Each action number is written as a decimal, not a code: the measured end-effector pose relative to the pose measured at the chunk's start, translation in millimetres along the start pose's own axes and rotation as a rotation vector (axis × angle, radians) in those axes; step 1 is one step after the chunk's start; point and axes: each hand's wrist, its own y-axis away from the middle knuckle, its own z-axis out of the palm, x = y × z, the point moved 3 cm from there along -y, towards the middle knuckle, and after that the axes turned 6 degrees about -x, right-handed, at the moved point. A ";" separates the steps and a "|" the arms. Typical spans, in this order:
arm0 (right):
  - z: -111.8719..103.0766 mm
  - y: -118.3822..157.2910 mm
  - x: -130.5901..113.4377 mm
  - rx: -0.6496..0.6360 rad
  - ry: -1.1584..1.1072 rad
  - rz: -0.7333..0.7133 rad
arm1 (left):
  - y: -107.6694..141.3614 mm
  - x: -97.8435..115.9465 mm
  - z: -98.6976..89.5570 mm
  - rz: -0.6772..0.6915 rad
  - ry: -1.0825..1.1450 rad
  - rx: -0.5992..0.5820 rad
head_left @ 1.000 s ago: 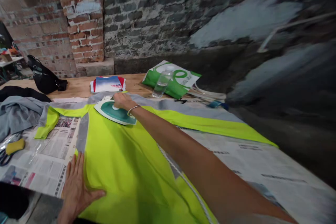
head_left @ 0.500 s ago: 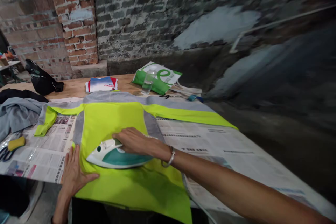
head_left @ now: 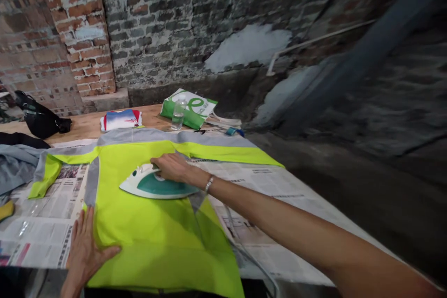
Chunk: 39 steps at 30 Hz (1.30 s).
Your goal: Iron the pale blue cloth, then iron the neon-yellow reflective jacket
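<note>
A neon yellow and grey long-sleeved top (head_left: 139,228) lies spread over newspaper on the table, its sleeves stretched out to both sides. My right hand (head_left: 172,167) is wrapped round the handle of a white and teal clothes iron (head_left: 160,187), whose soleplate rests on the middle of the top, tip towards the left. Flat at the top's lower left edge, my left hand (head_left: 85,247) has its fingers spread, the thumb on the yellow cloth and the other fingers along its edge.
Newspaper (head_left: 275,223) covers the table. Behind the top are a folded white, red and blue garment (head_left: 121,120), a clear bottle (head_left: 178,114), a green and white bag (head_left: 190,108) and a black bag (head_left: 38,114). Grey cloth (head_left: 16,165) lies left; the iron's cord (head_left: 249,256) trails right.
The iron, in my right hand, has moved up the top, away from me. My left hand stays at the top's left edge. The view has turned somewhat to the right.
</note>
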 end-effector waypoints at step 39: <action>-14.7 76.2 -1.2 -0.310 -0.696 -0.434 | -3.2 3.4 -2.9 -0.091 0.108 -0.072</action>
